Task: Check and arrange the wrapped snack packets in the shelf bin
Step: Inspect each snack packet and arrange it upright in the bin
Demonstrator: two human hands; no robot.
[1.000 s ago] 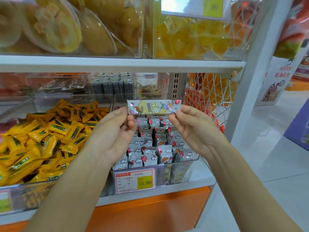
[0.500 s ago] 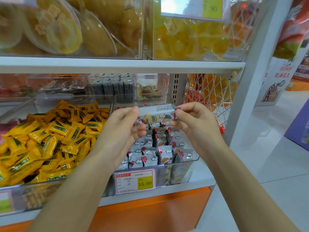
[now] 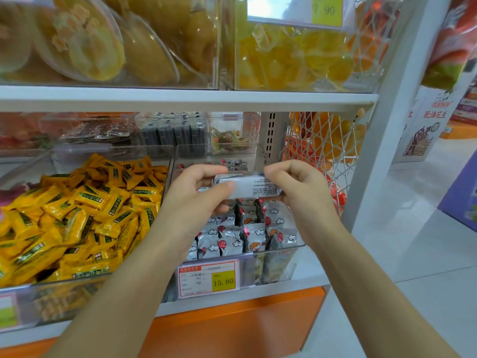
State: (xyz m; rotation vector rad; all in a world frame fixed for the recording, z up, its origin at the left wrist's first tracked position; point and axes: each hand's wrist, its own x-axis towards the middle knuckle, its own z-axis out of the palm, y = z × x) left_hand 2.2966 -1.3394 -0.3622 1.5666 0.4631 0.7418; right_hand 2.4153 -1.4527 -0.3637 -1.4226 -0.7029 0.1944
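Item under check: one wrapped snack packet (image 3: 247, 186), held in the air above the middle of the clear shelf bin (image 3: 299, 245), clear of the stock below it. Its long axis runs left to right, close to level, with the right end slightly lower. The face turned to the camera is pale and carries a block of small print towards the right end.

Count: one packet in hand. The white packets in the bin (image 3: 232, 241) stand on edge in rows running from front to back. More than ten show, but the hands cover part of the rows, so the full number cannot be told.

Left hand (image 3: 196, 200): fingers curled over the top of the packet's left end, thumb pressed on its near face, gripping it.

Right hand (image 3: 302, 192): fingers curled over the right end, holding that end. The thumb is hidden.

A price label (image 3: 209, 279) reading 15.80 sits on the bin's front wall. Just to the left, a separate bin holds a loose heap of yellow packets (image 3: 77, 215), too many to count.
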